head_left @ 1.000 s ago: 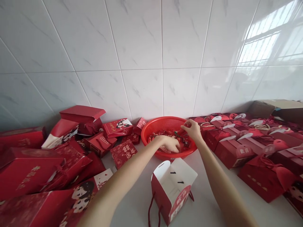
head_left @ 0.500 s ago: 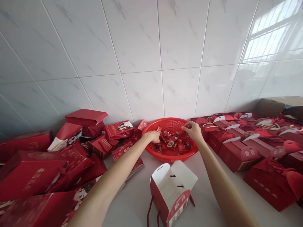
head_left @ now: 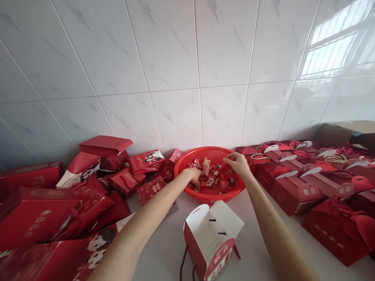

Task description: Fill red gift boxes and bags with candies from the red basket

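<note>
A red plastic basket (head_left: 211, 201) holds loose wrapped candies (head_left: 211, 180) in red wrappers. My left hand (head_left: 193, 175) reaches into its left side, fingers bent downward among the candies; the fingertips are partly hidden and I cannot make out what they grip. Just beside them a pale pink packet (head_left: 206, 167) stands up from the pile. Over the right side of the basket, my right hand (head_left: 238, 164) pinches a red candy packet (head_left: 226, 171) between thumb and fingers. In front of the basket, an open red gift box (head_left: 202, 249) with white inside and cord handles sits on the table.
Red boxes (head_left: 38, 214) lie heaped on the left. Rows of closed red gift boxes (head_left: 295, 191) with handles stand on the right, and a brown cardboard box (head_left: 336, 134) is behind them. A tiled wall (head_left: 175, 58) rises right behind the basket.
My left hand has shifted slightly right and down, deeper among the candies. The pale pink packet now shows beside it. My right hand has barely moved.
</note>
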A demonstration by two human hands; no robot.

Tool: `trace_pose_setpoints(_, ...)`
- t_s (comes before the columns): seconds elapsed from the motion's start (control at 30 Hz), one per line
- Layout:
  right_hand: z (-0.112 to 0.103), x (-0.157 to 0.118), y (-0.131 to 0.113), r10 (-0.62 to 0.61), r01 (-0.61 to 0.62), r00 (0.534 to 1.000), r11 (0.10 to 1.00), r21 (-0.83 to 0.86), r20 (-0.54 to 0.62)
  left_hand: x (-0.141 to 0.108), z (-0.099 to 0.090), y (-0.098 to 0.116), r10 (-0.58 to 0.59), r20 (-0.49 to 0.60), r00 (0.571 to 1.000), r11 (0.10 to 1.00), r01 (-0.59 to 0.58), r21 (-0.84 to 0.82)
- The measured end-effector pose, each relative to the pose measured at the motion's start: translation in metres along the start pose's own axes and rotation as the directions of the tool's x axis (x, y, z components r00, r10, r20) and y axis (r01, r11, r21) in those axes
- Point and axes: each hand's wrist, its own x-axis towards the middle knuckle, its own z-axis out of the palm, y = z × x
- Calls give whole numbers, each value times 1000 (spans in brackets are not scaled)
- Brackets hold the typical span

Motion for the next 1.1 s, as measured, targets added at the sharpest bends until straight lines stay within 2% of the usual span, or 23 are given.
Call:
trace_pose_setpoints(0.13, 0, -1, 0, 4, -4, 1000, 1000, 19, 12, -5, 0, 3, 23, 38, 999, 992, -19, -123)
trace_pose_setpoints(0.3, 0, -2, 0, -3, 3, 1000, 999, 32, 6, -13, -5, 15, 136, -104, 985, 914, -165, -371)
trace_pose_setpoints(0.47, 2, -1, 1, -10, 10, 1000, 999, 48, 11, -14, -6, 14, 122, -194, 973, 805, -212, -555)
trace_pose_setpoints(0.7, 2, 0, 3, -19, 16, 999, 998, 66, 50, -16, -7, 13, 62, -288, 956, 726, -241, -644)
trace_pose_setpoints(0.9, 3, 1, 5, -38, 34, 998, 997, 65, 57, -15, -10, 25, 74, -286, 955, 683, -258, -684)
trace_pose_setpoints(1.1, 1, 0, 8, -49, 50, 999, 998, 46, -17, -9, -10, 34, 74, -292, 953, 655, -268, -706)
